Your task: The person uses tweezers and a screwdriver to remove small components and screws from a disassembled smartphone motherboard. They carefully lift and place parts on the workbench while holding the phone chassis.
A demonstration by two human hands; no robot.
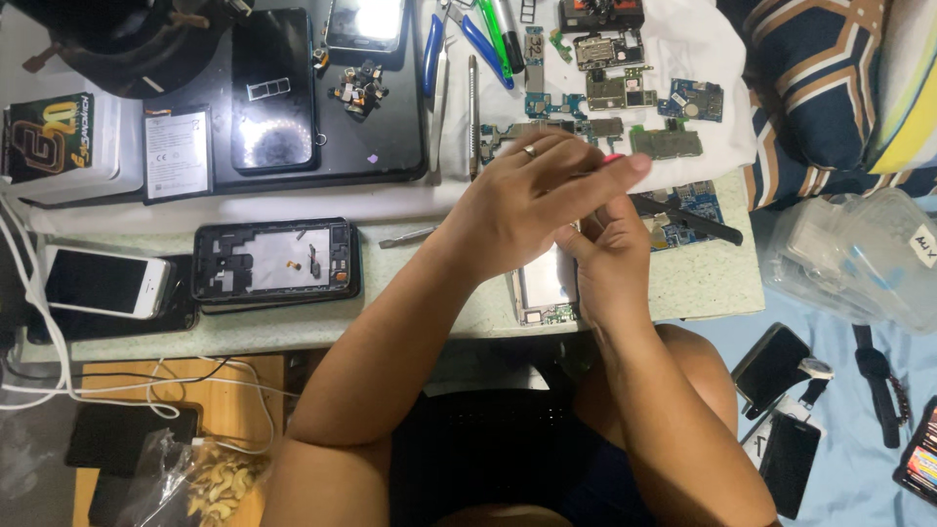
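Observation:
My left hand point(532, 200), with a ring on one finger, reaches across the work table, its fingers stretched out over my right hand. A small red-tipped tool point(613, 157) shows just beyond its fingertips. My right hand point(610, 256) is curled beneath it, pressing on an opened phone point(543, 288) that lies at the table's front edge. How the red tool is gripped is hidden by the fingers. A black spudger point(698, 222) lies just right of the hands.
An opened black phone frame point(276, 263) and a white phone point(102, 283) lie at the left. Several circuit boards point(625, 88) rest on a white cloth at the back, beside blue pliers point(459, 39) and tweezers point(472, 112). Phones point(771, 366) lie on the blue sheet to the right.

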